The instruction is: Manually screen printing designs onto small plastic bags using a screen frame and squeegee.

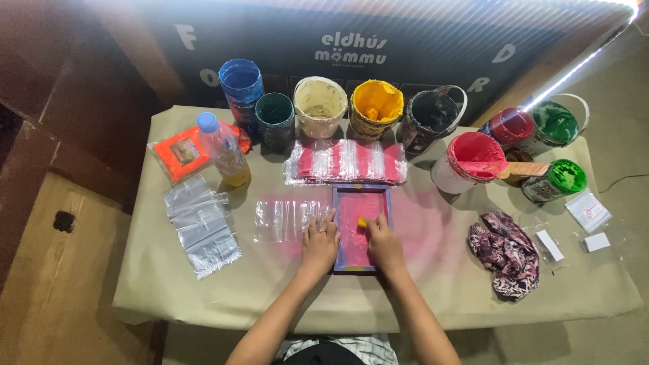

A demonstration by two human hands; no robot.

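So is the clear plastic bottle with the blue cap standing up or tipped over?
Upright. The bottle stands on the table with its blue cap on top and yellowish liquid settled at its bottom.

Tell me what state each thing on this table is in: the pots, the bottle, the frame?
Small pink-stained printing frame: flat on table, left hand pressing its edge.
Small yellow pad: held in right hand, on the frame's mesh.
Yellow paint bucket: open, upright.
Pink paint bucket: open, a scraper across its rim.
Clear plastic bottle: capped, upright.
Patterned cloth: crumpled.
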